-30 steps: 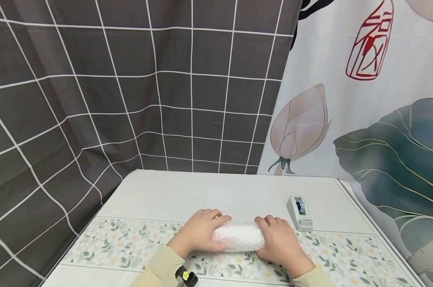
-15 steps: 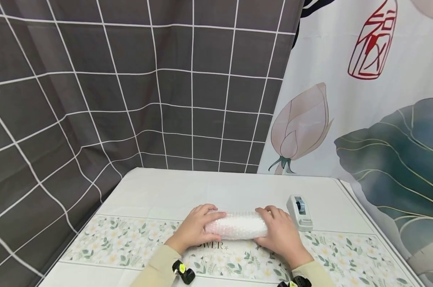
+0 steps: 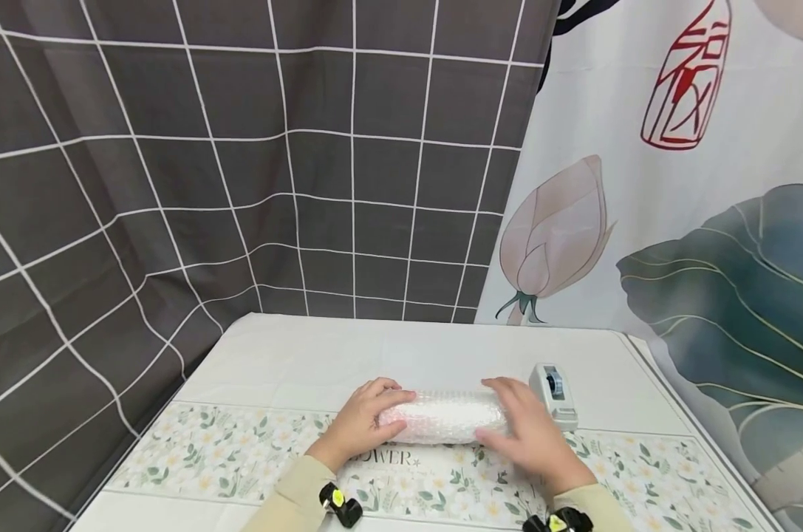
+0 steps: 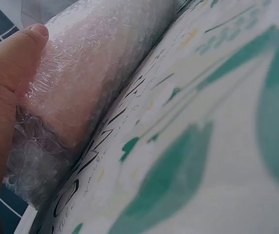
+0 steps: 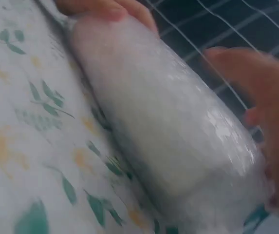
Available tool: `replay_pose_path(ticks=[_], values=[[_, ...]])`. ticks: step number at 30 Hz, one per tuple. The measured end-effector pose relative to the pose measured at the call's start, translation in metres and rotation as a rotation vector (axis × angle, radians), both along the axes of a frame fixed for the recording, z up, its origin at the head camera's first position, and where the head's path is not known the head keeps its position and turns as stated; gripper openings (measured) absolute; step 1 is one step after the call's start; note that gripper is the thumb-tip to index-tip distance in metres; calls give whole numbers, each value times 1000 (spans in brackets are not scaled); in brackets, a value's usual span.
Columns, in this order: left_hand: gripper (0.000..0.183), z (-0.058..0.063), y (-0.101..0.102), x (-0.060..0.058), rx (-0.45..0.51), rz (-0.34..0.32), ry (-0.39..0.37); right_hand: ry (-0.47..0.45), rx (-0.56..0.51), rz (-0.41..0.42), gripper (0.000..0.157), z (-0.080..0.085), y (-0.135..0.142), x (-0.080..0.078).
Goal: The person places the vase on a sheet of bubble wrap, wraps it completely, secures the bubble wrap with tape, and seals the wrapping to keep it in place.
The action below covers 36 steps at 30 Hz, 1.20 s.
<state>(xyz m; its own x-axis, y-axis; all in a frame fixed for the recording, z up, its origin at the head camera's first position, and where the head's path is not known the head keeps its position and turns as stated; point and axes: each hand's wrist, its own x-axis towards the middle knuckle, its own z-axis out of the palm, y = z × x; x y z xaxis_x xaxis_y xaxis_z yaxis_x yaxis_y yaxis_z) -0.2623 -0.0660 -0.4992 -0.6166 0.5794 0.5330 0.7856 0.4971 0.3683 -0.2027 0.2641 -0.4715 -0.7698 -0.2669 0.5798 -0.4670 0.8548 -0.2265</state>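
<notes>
A bubble-wrapped cylindrical bundle [image 3: 444, 418] lies crosswise on the table in the head view. Its inside looks pale and pinkish through the plastic, but what it is cannot be made out. My left hand [image 3: 360, 423] grips the left end; in the left wrist view the thumb [image 4: 25, 51] lies along the wrap [image 4: 100, 73]. My right hand [image 3: 532, 436] is at the right end with its fingers spread and loosened. In the blurred right wrist view, that hand [image 5: 270, 102] stands partly apart from the bundle [image 5: 149, 102].
A white tape dispenser [image 3: 555, 399] stands just behind the right hand. A floral printed strip [image 3: 235, 451] crosses the white table cover [image 3: 348, 355]. A dark checked curtain [image 3: 308, 244] and a white lotus-print curtain [image 3: 574, 295] hang behind.
Both hands and the bundle have shifted away from me, uncovering printed lettering on the cover. The right hand has since loosened and moved slightly right, while the left keeps its grip.
</notes>
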Motion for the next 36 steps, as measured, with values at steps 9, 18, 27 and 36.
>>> replay_pose_path(ticks=[9, 18, 27, 36], values=[[47, -4, -2, 2, 40, 25, -44, -224, -282, -678, 63, -14, 53, 14], [46, -2, -1, 3, 48, 36, -60, -355, -308, -733, 50, -22, 51, 12], [45, 1, 0, 3, 61, 35, -59, -216, -429, -673, 30, -22, 38, 14], [45, 0, -1, 3, 62, 41, -73, -167, -563, -690, 28, -25, 37, 13]])
